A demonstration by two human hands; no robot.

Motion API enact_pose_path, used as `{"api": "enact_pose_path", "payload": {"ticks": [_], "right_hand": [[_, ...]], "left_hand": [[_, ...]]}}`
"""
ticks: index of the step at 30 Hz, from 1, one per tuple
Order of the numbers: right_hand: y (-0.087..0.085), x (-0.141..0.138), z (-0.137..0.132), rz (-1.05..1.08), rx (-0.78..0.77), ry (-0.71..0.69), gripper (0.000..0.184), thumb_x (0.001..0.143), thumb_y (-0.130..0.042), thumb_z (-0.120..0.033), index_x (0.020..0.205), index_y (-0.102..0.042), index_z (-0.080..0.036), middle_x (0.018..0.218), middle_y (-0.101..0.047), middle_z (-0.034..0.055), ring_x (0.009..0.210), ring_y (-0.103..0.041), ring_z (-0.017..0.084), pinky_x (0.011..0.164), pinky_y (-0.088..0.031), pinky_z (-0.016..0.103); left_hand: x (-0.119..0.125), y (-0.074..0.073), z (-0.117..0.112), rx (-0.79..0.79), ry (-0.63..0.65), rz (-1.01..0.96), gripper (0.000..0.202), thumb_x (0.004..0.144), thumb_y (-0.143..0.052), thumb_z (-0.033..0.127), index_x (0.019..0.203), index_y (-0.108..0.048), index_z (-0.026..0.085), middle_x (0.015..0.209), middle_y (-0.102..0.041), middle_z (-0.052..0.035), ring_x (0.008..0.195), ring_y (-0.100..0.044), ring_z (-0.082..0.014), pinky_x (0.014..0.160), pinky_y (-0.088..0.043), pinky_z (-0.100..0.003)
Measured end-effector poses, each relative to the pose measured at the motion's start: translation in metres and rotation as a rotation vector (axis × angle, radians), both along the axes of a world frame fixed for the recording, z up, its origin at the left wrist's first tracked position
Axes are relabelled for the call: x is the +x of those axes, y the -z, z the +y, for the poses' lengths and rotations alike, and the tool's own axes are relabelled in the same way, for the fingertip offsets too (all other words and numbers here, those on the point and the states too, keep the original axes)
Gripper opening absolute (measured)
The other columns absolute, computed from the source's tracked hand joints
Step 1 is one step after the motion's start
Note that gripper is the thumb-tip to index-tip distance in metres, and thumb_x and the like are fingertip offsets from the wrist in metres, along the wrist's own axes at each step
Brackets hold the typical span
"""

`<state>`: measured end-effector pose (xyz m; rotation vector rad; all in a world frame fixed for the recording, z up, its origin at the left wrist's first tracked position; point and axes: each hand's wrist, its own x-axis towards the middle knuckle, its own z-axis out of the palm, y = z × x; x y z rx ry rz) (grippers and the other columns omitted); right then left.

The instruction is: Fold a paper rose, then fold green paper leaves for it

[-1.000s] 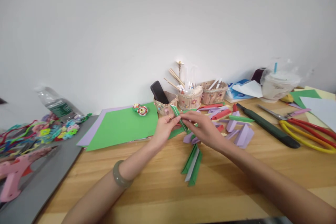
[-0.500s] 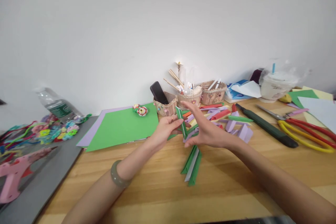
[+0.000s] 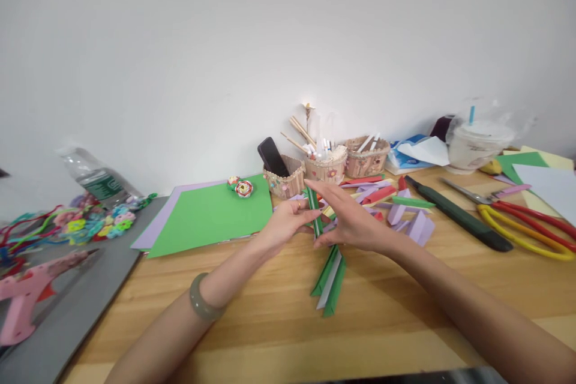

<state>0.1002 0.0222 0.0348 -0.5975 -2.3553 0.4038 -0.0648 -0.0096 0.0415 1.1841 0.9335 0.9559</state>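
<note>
Since half a second ago my right hand (image 3: 353, 222) has closed in a little around the green paper strip (image 3: 314, 213), and the strip itself looks slightly more upright; it's up in front of me between my two hands, just above the surface (image 3: 216, 294). Left hand (image 3: 285, 222) has it pinched near the middle, thumb on my side; right-hand fingers are spread wide, forefinger by the top end and thumb by the bottom, but honestly can't tell if they're gripping or just touching. Progress-wise, I'd say this strip already has its lengthwise folds, pale stripe showing; some green folded pieces (image 3: 330, 282) lie nearest me, and a mixed heap of folded paper (image 3: 416, 228) sits beyond my right hand; the big green sheet (image 3: 207, 216) over on the left is still flat, so unworked as far as I can see.
</note>
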Motion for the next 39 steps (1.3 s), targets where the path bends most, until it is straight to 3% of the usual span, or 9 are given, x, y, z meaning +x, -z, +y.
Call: {"api": "enact_pose_path", "payload": {"ticks": [3, 6, 10, 14, 19, 23, 28, 32, 39], "right_hand": [[-0.004, 0.002, -0.002, 0.021, -0.064, -0.014, 0.099, 0.053, -0.079, -0.042, 0.137, -0.029, -0.023, 0.137, -0.037, 0.0137, 0.127, -0.031, 0.028, 0.103, -0.028, 0.046], [-0.015, 0.006, -0.004, 0.107, -0.24, 0.031, 0.063, 0.072, -0.064, -0.044, 0.128, -0.045, -0.022, 0.133, -0.042, 0.0106, 0.124, -0.037, 0.025, 0.1, -0.034, 0.041], [-0.024, 0.013, -0.008, 0.157, -0.382, 0.147, 0.03, 0.082, -0.051, -0.036, 0.103, -0.062, -0.018, 0.097, -0.063, 0.0087, 0.087, -0.06, 0.021, 0.073, -0.049, 0.035], [-0.025, 0.02, -0.018, 0.142, -0.574, 0.131, 0.024, 0.079, -0.052, -0.033, 0.094, -0.062, -0.016, 0.064, -0.061, 0.0003, 0.058, -0.06, 0.015, 0.052, -0.048, 0.026], [-0.024, 0.034, -0.038, 0.182, -0.943, 0.164, 0.019, 0.068, -0.06, -0.028, 0.084, -0.057, -0.017, 0.061, -0.056, -0.0037, 0.056, -0.056, 0.011, 0.054, -0.044, 0.024], [-0.015, 0.052, -0.047, 0.147, -1.027, 0.237, 0.021, 0.063, -0.062, -0.032, 0.077, -0.056, -0.017, 0.058, -0.05, -0.0048, 0.052, -0.049, 0.009, 0.051, -0.039, 0.024], [0.005, 0.073, -0.054, -0.001, -1.0, 0.328, 0.033, 0.066, -0.056, -0.043, 0.086, -0.059, -0.017, 0.056, -0.049, -0.0033, 0.052, -0.049, 0.012, 0.05, -0.038, 0.026], [0.016, 0.078, -0.061, -0.203, -0.739, 0.369, 0.029, 0.075, -0.047, -0.04, 0.084, -0.064, -0.018, 0.068, -0.06, 0.0032, 0.063, -0.056, 0.018, 0.058, -0.043, 0.029], [0.022, 0.078, -0.063, -0.333, -0.409, 0.375, 0.033, 0.082, -0.043, -0.035, 0.099, -0.064, -0.016, 0.091, -0.064, 0.0101, 0.078, -0.061, 0.022, 0.07, -0.047, 0.034]], "left_hand": [[0.0, -0.001, -0.001, 0.005, 0.007, 0.015, 0.022, 0.066, -0.069, 0.033, 0.077, -0.065, 0.013, 0.074, -0.067, -0.0044, 0.072, -0.062, -0.0162, 0.06, -0.045, -0.023], [0.002, -0.004, -0.003, 0.018, 0.034, 0.044, 0.021, 0.066, -0.068, 0.032, 0.076, -0.066, 0.013, 0.071, -0.066, -0.0039, 0.066, -0.06, -0.0145, 0.059, -0.043, -0.024], [0.006, -0.009, -0.008, 0.042, 0.141, 0.138, 0.016, 0.067, -0.066, 0.03, 0.07, -0.065, 0.015, 0.065, -0.066, -0.0034, 0.062, -0.058, -0.0143, 0.058, -0.041, -0.024], [0.011, -0.011, -0.015, 0.051, 0.217, 0.213, 0.013, 0.068, -0.064, 0.026, 0.064, -0.065, 0.014, 0.063, -0.066, -0.0027, 0.061, -0.055, -0.013, 0.057, -0.038, -0.023], [0.022, -0.003, -0.031, 0.01, 0.348, 0.288, 0.018, 0.068, -0.063, 0.029, 0.078, -0.067, 0.014, 0.069, -0.065, -0.0004, 0.063, -0.055, -0.0115, 0.061, -0.041, -0.022], [0.025, -0.001, -0.035, 0.052, 0.35, 0.438, 0.027, 0.069, -0.061, 0.037, 0.082, -0.069, 0.015, 0.065, -0.063, 0.0003, 0.055, -0.051, -0.0099, 0.053, -0.039, -0.02], [0.002, -0.009, -0.008, 0.196, 0.071, 0.578, 0.03, 0.076, -0.052, 0.03, 0.094, -0.066, 0.012, 0.081, -0.069, -0.0058, 0.06, -0.056, -0.011, 0.057, -0.044, -0.022], [-0.021, -0.007, 0.015, 0.257, -0.074, 0.698, 0.032, 0.076, -0.051, 0.026, 0.1, -0.063, 0.009, 0.085, -0.069, -0.0087, 0.063, -0.058, -0.0137, 0.059, -0.043, -0.024], [-0.029, 0.003, 0.017, 0.363, -0.03, 0.96, 0.024, 0.07, -0.06, 0.027, 0.09, -0.068, 0.016, 0.085, -0.07, -0.0058, 0.075, -0.061, -0.0192, 0.067, -0.042, -0.026]]}}
